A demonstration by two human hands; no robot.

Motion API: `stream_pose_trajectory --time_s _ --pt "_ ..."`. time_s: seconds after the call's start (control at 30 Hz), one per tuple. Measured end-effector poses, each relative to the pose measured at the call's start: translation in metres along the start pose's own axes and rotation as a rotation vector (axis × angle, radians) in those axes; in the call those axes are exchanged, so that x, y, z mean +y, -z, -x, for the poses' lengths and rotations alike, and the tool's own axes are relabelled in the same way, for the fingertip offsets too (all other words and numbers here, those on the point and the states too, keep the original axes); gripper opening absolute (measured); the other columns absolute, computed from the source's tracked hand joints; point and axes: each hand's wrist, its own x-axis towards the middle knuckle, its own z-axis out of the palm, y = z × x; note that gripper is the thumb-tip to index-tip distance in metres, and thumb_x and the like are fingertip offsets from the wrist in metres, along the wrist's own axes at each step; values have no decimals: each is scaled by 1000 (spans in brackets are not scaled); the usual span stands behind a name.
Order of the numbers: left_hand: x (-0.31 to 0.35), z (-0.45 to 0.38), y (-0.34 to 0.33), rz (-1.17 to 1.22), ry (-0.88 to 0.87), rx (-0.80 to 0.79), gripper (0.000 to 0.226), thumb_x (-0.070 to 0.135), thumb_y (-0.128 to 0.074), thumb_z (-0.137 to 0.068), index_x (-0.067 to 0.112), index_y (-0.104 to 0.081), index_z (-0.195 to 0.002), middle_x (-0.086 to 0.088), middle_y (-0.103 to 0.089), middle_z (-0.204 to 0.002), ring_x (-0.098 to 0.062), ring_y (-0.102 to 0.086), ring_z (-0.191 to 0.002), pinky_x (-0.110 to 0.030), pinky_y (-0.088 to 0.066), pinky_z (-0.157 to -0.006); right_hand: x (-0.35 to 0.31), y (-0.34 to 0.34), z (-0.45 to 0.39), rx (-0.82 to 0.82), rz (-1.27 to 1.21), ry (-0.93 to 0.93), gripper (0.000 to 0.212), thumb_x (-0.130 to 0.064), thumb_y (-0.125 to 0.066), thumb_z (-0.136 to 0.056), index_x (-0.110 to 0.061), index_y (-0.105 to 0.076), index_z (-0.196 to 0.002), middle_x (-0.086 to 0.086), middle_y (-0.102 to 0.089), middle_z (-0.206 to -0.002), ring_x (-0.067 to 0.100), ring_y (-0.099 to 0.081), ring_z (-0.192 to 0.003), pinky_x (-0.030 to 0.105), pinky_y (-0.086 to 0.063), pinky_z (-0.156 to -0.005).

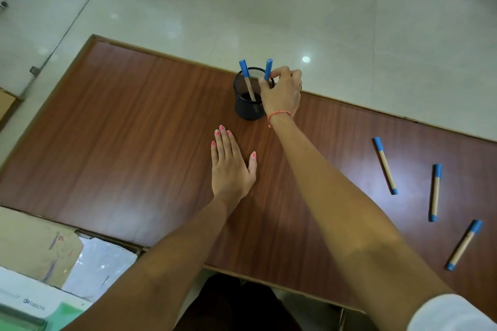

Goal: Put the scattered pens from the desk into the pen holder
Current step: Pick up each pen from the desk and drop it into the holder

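Over the mesh pen holder [248, 105], our right hand [282, 91] pinches a second pen [268, 69] to release; left hand [231, 166] rests flat, three pens [386, 165] remaining.

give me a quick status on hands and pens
Right hand shut on a pen over the pen holder. Left hand flat, empty. One pen inside, three on desk. Nothing blocking.

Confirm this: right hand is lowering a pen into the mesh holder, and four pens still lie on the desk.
Wrong count. The head view shows three pens lying on the desk, not four. The right hand is indeed at the mesh holder with a pen.
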Motion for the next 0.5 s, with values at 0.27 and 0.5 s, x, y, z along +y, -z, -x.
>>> stream_pose_trajectory --time_s 0.27,0.5 --pt "1 -1 2 -29 -5 -28 79 53 -20 -100 -5 -11 -154 -21 -6 -163 -31 -3 -153 -45 -13 -125 11 18 15 -81 -136 -51 52 -40 -76 -75 -12 -48 -109 5 -57 -112 19 -58 -99 37 -51 -82" --pt "2 0 2 -25 -7 -31 80 52 -22 -99 -6 -11 -153 -23 -6 -163 -32 -4 -153 -45 -11 -125 112 87 64 -52 168 -130 19 -21 -67 -86 -14 -58 -101 8 -60 -110 28 -56 -107 40 -46 -89"
